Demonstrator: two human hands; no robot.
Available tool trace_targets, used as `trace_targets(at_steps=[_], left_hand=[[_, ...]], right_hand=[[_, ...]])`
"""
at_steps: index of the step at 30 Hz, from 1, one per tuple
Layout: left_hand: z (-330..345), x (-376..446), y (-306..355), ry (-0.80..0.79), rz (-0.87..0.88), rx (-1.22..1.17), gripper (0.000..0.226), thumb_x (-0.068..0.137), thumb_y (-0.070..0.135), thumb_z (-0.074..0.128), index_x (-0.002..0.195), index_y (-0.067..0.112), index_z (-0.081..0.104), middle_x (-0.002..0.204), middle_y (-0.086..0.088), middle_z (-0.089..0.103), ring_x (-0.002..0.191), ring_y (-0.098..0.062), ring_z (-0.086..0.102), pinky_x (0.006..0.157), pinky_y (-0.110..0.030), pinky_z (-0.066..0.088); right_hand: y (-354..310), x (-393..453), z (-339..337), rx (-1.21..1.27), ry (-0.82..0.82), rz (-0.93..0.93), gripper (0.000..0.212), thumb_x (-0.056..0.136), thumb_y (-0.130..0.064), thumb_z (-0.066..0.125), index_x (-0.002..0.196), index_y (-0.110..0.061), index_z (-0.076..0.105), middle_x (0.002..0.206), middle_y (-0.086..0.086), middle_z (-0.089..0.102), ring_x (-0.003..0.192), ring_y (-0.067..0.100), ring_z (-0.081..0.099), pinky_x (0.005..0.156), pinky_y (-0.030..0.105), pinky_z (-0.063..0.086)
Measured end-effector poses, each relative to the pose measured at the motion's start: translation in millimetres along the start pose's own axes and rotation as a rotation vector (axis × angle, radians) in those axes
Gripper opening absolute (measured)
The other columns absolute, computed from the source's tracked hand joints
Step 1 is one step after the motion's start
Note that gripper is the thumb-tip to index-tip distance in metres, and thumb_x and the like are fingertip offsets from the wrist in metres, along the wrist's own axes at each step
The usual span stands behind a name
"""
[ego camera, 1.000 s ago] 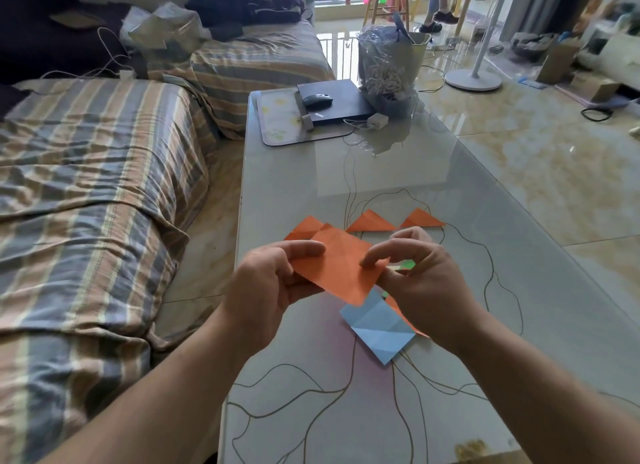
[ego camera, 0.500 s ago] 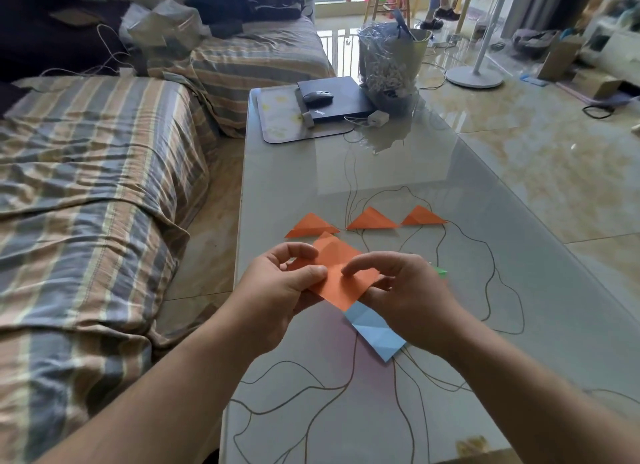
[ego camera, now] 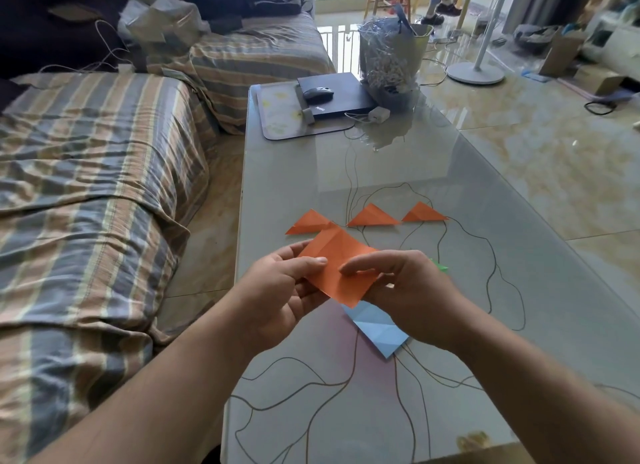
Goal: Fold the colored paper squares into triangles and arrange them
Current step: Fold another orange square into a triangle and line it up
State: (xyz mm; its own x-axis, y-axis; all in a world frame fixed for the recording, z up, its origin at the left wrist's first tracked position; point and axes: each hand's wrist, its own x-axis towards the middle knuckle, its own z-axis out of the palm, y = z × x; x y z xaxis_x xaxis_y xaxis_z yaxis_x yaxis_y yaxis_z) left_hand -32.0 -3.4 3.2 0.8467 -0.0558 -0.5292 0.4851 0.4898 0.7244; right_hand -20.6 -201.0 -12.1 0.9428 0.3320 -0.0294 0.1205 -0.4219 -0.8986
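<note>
Orange triangles (ego camera: 372, 216): three in a row; one orange square (ego camera: 337, 266) held.

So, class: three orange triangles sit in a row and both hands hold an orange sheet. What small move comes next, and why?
Probably bring two opposite corners of the orange sheet together. The left hand and right hand pinch it above the table, still unfolded though creased, while three folded triangles already lie in a row.

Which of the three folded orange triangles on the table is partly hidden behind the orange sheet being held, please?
The leftmost triangle: the held orange sheet overlaps its lower right corner, while the middle triangle and right triangle lie fully visible.
</note>
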Motion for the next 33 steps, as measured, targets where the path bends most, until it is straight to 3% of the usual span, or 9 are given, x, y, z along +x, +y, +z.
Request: trace_targets(at_steps=[6,10,12,15,20,24,26,29,33], left_hand=[[-3.2,-1.0,3.9,-0.109,-0.104,-0.012,0.03,0.094,-0.008,0.048,0.114,-0.002,0.069,0.109,-0.024,0.07,0.095,-0.03,0.067,0.084,-0.033,0.063],[-3.7,0.5,4.2,-0.129,-0.101,-0.017,0.031,0.094,-0.009,0.044,0.112,-0.003,0.068,0.106,-0.022,0.069,0.086,-0.028,0.07,0.074,-0.034,0.064],[-3.6,-0.1,3.8,-0.148,-0.092,0.025,0.033,0.094,-0.011,0.042,0.111,-0.002,0.069,0.1,-0.022,0.071,0.078,-0.025,0.071,0.068,-0.032,0.062],[-3.7,-2.8,4.9,-0.196,-0.098,0.132,0.038,0.089,-0.014,0.04,0.11,0.001,0.067,0.097,-0.02,0.07,0.073,-0.023,0.07,0.066,-0.031,0.061],[-9.2,-3.7,5.6,-0.278,-0.118,0.241,0.046,0.073,-0.006,0.055,0.114,0.007,0.069,0.098,-0.017,0.069,0.077,-0.022,0.069,0.063,-0.029,0.054],[-4.2,-9.0,4.6,-0.249,-0.049,0.34,0.028,0.091,0.012,0.068,0.119,0.015,0.07,0.101,-0.01,0.077,0.084,-0.02,0.073,0.067,-0.031,0.058],[-3.8,-8.7,1.8,-0.218,0.011,0.345,0.034,0.089,0.02,0.07,0.123,0.022,0.069,0.103,-0.006,0.079,0.089,-0.022,0.076,0.071,-0.034,0.061],[-2.1,-9.8,-0.5,-0.21,0.134,0.394,0.036,0.091,0.013,0.07,0.123,0.029,0.069,0.106,-0.004,0.078,0.088,-0.023,0.076,0.072,-0.035,0.061],[-2.0,-8.4,-1.1,-0.17,0.186,0.453,0.025,0.094,0.001,0.068,0.104,0.023,0.069,0.097,-0.007,0.074,0.083,-0.027,0.073,0.073,-0.042,0.06]], right_hand=[[-5.8,0.9,-8.2,0.236,-0.092,0.026,0.038,0.085,0.003,0.078,0.084,-0.035,0.084,0.089,-0.003,0.079,0.084,0.012,0.073,0.082,0.027,0.057],[-3.0,1.5,-13.4,0.269,-0.145,0.054,0.017,0.082,-0.014,0.082,0.091,-0.028,0.085,0.093,0.015,0.078,0.085,0.025,0.066,0.083,0.045,0.051],[-1.7,0.9,-14.2,0.316,-0.153,0.056,0.016,0.075,-0.024,0.081,0.09,-0.023,0.086,0.088,0.012,0.079,0.084,0.021,0.067,0.082,0.037,0.05],[-0.8,0.8,-17.4,0.345,-0.188,0.024,0.013,0.076,-0.022,0.08,0.088,-0.017,0.085,0.082,0.005,0.077,0.081,0.013,0.067,0.077,0.024,0.052],[-0.9,0.3,-24.2,0.421,-0.279,0.049,0.023,0.08,-0.031,0.084,0.088,-0.01,0.081,0.1,0.033,0.065,0.087,0.028,0.058,0.076,0.031,0.05],[-5.2,-0.7,-23.6,0.418,-0.28,0.106,0.012,0.077,-0.028,0.084,0.08,-0.017,0.081,0.096,0.026,0.071,0.086,0.025,0.062,0.079,0.033,0.052],[-5.1,-0.7,-23.3,0.421,-0.271,0.129,0.017,0.073,-0.03,0.086,0.08,-0.015,0.08,0.088,0.019,0.072,0.082,0.024,0.062,0.079,0.035,0.052],[-5.2,-0.8,-22.7,0.437,-0.276,0.145,0.019,0.071,-0.03,0.087,0.079,-0.015,0.079,0.083,0.013,0.072,0.081,0.022,0.063,0.081,0.037,0.053],[-2.3,0.2,-23.8,0.469,-0.268,0.147,0.03,0.064,-0.037,0.096,0.075,-0.016,0.078,0.085,0.018,0.069,0.084,0.029,0.061,0.083,0.037,0.053]])
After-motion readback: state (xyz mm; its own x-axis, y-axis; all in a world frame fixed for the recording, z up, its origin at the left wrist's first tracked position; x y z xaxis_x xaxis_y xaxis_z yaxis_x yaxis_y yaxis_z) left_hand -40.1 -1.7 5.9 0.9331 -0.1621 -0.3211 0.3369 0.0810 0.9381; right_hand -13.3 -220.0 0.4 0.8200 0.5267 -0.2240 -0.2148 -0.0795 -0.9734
